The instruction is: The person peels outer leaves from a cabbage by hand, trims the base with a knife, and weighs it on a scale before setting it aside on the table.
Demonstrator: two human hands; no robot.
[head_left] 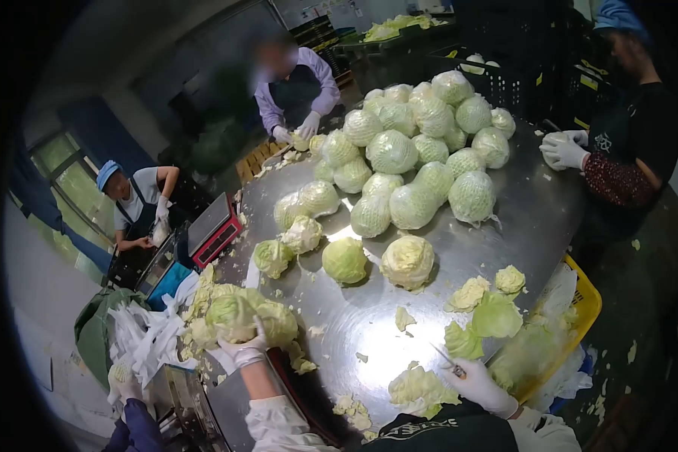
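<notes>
My left hand (246,351), in a white glove, cups the near side of a pale green cabbage (231,317) at the table's left edge. Another cabbage (277,324) sits right against it. In my gloved right hand (481,385) is a knife (446,357), its blade pointing up and left over the steel table. Loose cabbage leaves (497,315) lie just beyond that hand, and a bigger trimmed piece (419,389) lies to its left. Farther up stand a green cabbage (344,261) and a yellowish cabbage (407,262), both unwrapped.
Net-wrapped cabbages (412,206) are heaped across the steel table (520,218). A yellow crate (586,301) with leaves stands at the right edge, a red scale (217,235) at the left. Co-workers handle cabbages at the far side (297,90), right (618,143) and left (139,200).
</notes>
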